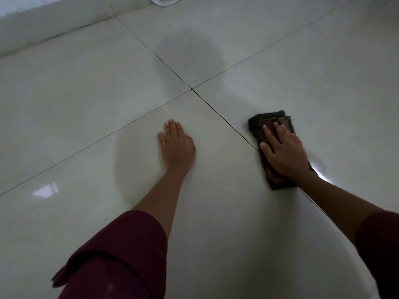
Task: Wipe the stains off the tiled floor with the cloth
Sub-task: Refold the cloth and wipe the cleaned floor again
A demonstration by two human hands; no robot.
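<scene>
Dark folded rectangular cloth (pixel 272 147), brownish-grey with a reddish panel, lay flat on the glossy pale tiled floor (pixel 86 93), right of centre. Its long axis ran near to far; its left edge sat just beside, partly over, a thin dark grout line (pixel 226 121).

Right hand (pixel 282 152) was pressed palm-down on the cloth, fingers spread and extended, flat rather than curled; it pinned the cloth against the tile and did not grasp it. Cloth showed beyond the fingertips at the far end and below the wrist at the near end. Edges of hand and cloth were slightly blurred.

Left hand (pixel 177 143) lay flat on bare tile to the left of the cloth, well apart from it, fingers straight and together, holding nothing. Both forearms were bare, with dark maroon sleeves (pixel 121 251) pushed up near the elbows.

Four tiles met at a grout crossing (pixel 192 89) beyond the hands. A soft grey shadow covered the tiles past that crossing. Pale skirting (pixel 54 24) ran along the far left. No distinct stains could be made out.
</scene>
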